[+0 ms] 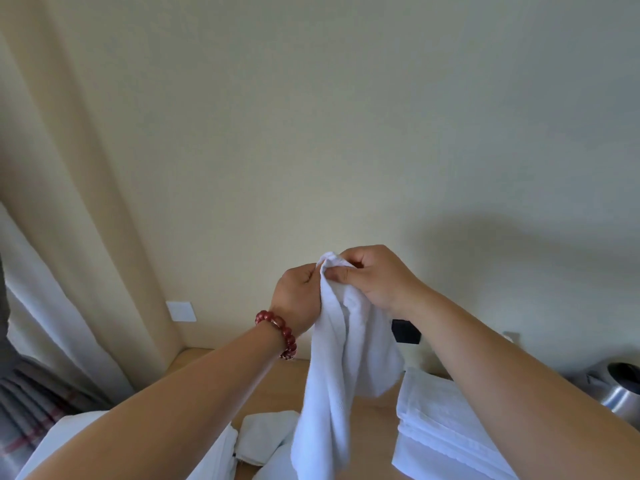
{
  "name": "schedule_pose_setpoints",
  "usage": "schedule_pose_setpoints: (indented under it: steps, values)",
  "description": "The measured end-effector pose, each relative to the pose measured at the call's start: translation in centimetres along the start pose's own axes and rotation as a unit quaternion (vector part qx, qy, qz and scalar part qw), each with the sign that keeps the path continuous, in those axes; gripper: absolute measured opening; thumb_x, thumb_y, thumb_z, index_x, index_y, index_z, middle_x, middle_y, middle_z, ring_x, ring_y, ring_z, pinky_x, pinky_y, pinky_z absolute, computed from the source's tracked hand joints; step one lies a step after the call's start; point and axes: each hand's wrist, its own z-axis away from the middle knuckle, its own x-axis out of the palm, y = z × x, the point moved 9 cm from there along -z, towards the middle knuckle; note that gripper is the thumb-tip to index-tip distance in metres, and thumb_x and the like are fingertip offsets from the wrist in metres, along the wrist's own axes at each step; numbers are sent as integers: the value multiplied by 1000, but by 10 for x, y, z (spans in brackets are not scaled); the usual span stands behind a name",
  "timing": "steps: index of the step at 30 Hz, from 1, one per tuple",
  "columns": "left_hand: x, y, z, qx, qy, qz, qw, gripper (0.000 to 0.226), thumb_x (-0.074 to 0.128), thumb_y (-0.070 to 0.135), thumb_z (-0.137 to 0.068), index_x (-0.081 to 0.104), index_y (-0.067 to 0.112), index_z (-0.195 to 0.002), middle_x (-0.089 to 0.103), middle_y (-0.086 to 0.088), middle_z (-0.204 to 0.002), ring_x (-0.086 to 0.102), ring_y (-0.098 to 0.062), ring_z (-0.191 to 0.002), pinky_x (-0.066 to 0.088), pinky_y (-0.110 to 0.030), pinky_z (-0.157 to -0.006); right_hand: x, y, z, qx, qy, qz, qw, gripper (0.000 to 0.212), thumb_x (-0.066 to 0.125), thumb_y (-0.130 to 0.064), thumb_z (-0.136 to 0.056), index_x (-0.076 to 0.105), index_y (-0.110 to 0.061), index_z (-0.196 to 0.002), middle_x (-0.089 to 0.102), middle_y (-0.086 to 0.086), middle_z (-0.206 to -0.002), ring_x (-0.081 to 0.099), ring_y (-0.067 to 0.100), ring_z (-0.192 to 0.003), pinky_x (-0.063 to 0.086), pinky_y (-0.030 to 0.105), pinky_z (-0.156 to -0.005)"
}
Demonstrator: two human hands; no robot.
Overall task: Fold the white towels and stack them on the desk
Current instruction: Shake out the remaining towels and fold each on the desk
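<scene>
A white towel (341, 368) hangs in the air above the wooden desk (273, 386). Both hands hold its top edge close together. My left hand (298, 294), with a red bead bracelet on the wrist, grips the left part of the edge. My right hand (375, 275) pinches the edge beside it between thumb and fingers. A stack of folded white towels (440, 431) lies on the desk at the right, partly under my right forearm. More loose white towels (263, 436) lie at the lower left of the desk.
A metal kettle (620, 393) stands at the desk's right end. A black socket (405, 331) and a white wall plate (181, 311) sit on the wall behind. A cream curtain (69, 237) hangs at the left, with checked fabric (31, 410) below it.
</scene>
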Motion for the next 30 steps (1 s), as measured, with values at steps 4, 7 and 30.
schedule_pose_setpoints:
  steps: [4,7,30]
  values:
    - [-13,-7,1,-51,43,45,997,58,58,46,-96,34,19,-51,34,3,-54,30,-16,-53,24,-23,-48,-6,0,1,-2,50,-11,999,23,75,-44,-84,74,-21,-85,71,9,-85,57,10,-69,42,30,-67]
    - [-9,-8,4,-48,34,16,998,47,54,35,-98,41,14,-58,38,6,-54,34,-15,-57,29,-27,-54,1,-6,4,5,49,-13,999,20,76,-40,-86,72,-22,-79,65,-1,-71,53,8,-63,40,28,-64]
    - [-18,20,13,54,0,18,998,59,61,53,-93,59,-5,-79,43,-3,-64,36,-17,-63,27,-32,-61,-11,-24,8,21,129,188,973,25,69,-41,-88,64,-23,-72,63,-6,-68,55,11,-64,37,25,-53]
